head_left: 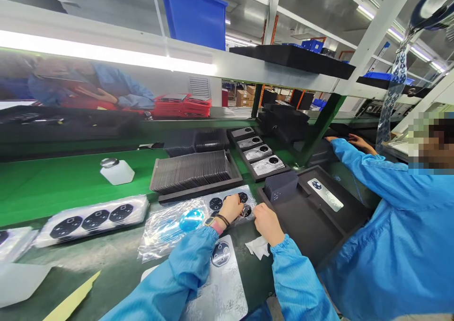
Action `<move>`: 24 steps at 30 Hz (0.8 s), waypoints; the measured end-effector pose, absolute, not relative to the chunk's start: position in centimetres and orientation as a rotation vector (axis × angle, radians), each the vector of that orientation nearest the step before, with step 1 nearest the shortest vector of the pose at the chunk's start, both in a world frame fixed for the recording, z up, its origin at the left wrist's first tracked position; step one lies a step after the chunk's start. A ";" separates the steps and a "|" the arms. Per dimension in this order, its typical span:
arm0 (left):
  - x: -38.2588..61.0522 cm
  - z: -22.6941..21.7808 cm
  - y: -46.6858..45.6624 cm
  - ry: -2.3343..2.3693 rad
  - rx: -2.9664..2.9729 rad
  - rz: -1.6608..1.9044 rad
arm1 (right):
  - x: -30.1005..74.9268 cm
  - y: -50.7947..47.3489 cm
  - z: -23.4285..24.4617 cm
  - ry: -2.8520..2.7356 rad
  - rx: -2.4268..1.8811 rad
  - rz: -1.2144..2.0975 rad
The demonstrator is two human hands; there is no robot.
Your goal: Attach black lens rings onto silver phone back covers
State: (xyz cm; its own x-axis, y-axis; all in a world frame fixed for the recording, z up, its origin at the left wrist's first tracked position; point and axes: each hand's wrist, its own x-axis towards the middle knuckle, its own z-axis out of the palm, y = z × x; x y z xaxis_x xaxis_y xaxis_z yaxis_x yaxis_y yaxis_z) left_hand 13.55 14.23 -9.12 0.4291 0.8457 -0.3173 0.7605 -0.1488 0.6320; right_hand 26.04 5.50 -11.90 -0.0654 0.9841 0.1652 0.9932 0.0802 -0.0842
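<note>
A clear sheet carrying black round camera-cover pieces (pixel 215 203) lies on the green bench in front of me. Over its right part, my left hand (pixel 230 209) bends down with the fingertips pinched at the edge of one black round piece (pixel 246 211). Just right of that piece is my right hand (pixel 268 224), its fingers curled closed; what they pinch, if anything, is hidden. Below my hands a silver phone back panel (pixel 225 283) with a dark round camera area lies partly under my left sleeve. A crumpled white wipe (pixel 257 247) sits below my right hand.
A black rack of upright dark panels (pixel 191 172) stands behind the sheet, with a tray of silver panels (pixel 268 165) beside it. A black tray (pixel 312 221) lies right, near a co-worker's blue sleeve (pixel 362 165). At left are a white bottle (pixel 117 172) and bagged sheets (pixel 94 221).
</note>
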 end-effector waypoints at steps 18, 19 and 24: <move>13.3 -10.3 15.3 1.229 1.714 0.284 | 25.2 9.0 -9.8 -2.062 -2.177 0.230; 13.5 -10.3 15.4 1.209 1.726 0.267 | 25.2 9.0 -9.9 -2.055 -2.170 0.241; 14.9 -10.1 16.3 1.128 1.875 0.207 | 25.4 8.8 -10.2 -2.017 -2.148 0.280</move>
State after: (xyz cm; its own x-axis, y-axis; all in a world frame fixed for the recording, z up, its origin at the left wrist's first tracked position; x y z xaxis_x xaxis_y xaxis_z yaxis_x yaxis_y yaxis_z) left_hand 14.93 16.32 -10.11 0.5677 0.7710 -0.2886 0.6187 -0.1684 0.7673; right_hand 25.37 8.81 -10.23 0.0610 0.9980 -0.0136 0.9639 -0.0624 -0.2588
